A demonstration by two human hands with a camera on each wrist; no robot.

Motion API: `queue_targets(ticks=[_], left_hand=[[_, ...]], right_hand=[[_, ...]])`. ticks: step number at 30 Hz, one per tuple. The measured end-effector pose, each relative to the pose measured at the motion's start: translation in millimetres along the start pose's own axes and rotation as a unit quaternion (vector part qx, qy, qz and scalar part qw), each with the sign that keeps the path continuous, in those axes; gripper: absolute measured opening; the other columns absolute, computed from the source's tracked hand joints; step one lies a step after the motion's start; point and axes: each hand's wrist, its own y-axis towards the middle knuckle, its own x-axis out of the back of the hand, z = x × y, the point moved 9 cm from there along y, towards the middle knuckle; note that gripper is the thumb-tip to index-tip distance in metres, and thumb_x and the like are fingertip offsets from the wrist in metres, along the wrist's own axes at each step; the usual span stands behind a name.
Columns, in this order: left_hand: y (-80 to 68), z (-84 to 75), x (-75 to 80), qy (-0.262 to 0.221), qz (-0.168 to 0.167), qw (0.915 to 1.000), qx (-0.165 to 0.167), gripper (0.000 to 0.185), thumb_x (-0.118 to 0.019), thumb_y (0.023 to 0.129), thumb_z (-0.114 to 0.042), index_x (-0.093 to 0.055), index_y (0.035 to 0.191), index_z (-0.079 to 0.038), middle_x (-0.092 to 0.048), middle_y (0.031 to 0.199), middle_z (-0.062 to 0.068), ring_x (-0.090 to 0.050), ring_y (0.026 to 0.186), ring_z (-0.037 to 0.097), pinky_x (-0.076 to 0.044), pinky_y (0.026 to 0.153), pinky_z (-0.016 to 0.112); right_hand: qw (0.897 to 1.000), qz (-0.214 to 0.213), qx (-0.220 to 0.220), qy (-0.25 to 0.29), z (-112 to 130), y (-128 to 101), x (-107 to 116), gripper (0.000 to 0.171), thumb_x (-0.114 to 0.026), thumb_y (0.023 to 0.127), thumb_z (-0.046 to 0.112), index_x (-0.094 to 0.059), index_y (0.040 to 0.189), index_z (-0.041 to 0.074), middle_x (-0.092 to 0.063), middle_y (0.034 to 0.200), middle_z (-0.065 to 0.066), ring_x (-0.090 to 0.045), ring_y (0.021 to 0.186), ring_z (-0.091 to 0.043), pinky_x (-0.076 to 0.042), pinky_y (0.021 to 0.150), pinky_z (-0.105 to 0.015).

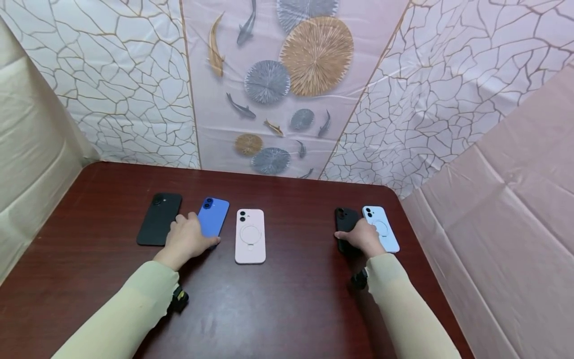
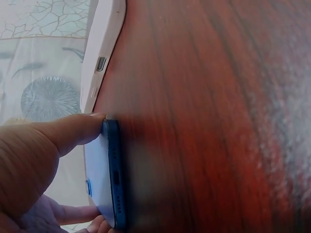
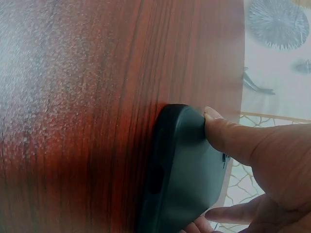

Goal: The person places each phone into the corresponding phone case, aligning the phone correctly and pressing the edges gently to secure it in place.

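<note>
Five phones lie back-up on the dark wooden table (image 1: 291, 309). My left hand (image 1: 192, 235) rests over the lower end of the blue phone (image 1: 214, 215). In the left wrist view my thumb (image 2: 73, 132) presses one long edge of the blue phone (image 2: 111, 179) and my fingers curl at the other edge. My right hand (image 1: 364, 237) covers the lower part of a black phone (image 1: 345, 219). The right wrist view shows my thumb (image 3: 233, 138) on the corner of that black phone (image 3: 184, 170), with fingers on the far side.
Another black phone (image 1: 159, 219) lies left of the blue one, and a pink phone (image 1: 250, 235) with a ring stand lies to its right. A light blue phone (image 1: 382, 225) sits just right of my right hand. Patterned sheets wall in the table's back and sides.
</note>
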Motion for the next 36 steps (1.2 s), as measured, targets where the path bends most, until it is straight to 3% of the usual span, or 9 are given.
queue_targets(ticks=[8,17,30,36], left_hand=[[-1.4,2.1,-1.6,-0.002,0.018,0.9997,0.014,0.099,-0.077,0.076,-0.051,-0.032,0.13,0.019,-0.041,0.115,0.039,-0.047,0.102,0.05,-0.045,0.082,0.058],[0.5,3.5,-3.7,-0.004,0.019,0.9996,0.019,0.098,-0.078,0.075,-0.051,-0.035,0.126,0.022,-0.041,0.112,0.038,-0.046,0.099,0.047,-0.045,0.08,0.056],[-0.2,3.1,-3.3,-0.012,0.026,0.9993,0.024,0.098,-0.08,0.072,-0.051,-0.036,0.12,0.022,-0.039,0.108,0.036,-0.043,0.095,0.043,-0.044,0.075,0.051],[2.2,4.1,-4.8,-0.073,0.025,0.9967,0.026,0.103,-0.083,0.073,-0.041,-0.022,0.131,0.019,-0.046,0.114,0.037,-0.051,0.1,0.045,-0.047,0.082,0.053]], right_hand=[[1.0,-0.018,0.009,-0.012,5.2,-0.7,-0.4,0.086,-0.073,0.082,0.048,-0.042,0.127,-0.018,-0.051,0.116,-0.035,-0.048,0.105,-0.048,-0.044,0.085,-0.055],[0.999,-0.033,0.008,0.007,9.1,-5.7,-3.1,0.092,-0.069,0.088,0.04,-0.021,0.141,-0.018,-0.03,0.134,-0.043,-0.029,0.124,-0.057,-0.035,0.098,-0.06],[0.999,-0.042,0.019,0.029,6.4,-6.6,-3.2,0.095,-0.072,0.086,0.04,-0.02,0.143,-0.015,-0.031,0.135,-0.041,-0.035,0.122,-0.054,-0.038,0.096,-0.059],[0.997,-0.041,0.042,0.051,16.1,-8.7,-0.5,0.079,-0.065,0.092,0.033,-0.025,0.143,-0.012,-0.035,0.135,-0.038,-0.04,0.121,-0.048,-0.04,0.095,-0.057]])
